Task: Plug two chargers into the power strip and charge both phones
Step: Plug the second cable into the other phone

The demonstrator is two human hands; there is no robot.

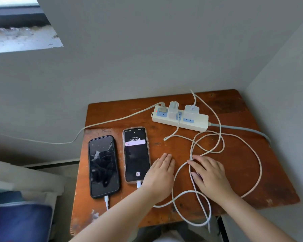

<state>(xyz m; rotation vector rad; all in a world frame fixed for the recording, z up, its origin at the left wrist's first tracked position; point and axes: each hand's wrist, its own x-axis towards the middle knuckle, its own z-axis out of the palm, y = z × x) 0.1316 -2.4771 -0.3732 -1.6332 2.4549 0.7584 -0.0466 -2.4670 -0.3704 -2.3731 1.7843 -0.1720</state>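
Left hand (160,173), right hand (209,174) flat, empty; white cables (252,154) looped around; power strip (180,119) behind

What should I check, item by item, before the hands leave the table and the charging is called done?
1. Both chargers seated in the power strip: ok, the left charger and the right charger stand in it.
2. Strip switched on: ok, a red light shows at its left end.
3. Cable in the dark phone: ok, a white plug sits in its bottom edge.
4. Cable in the lit phone: ok, plugged in, screen on.
5. Dark phone charging: cannot tell, its screen is black.
6. Hands free: ok, left hand and right hand rest flat, holding nothing.
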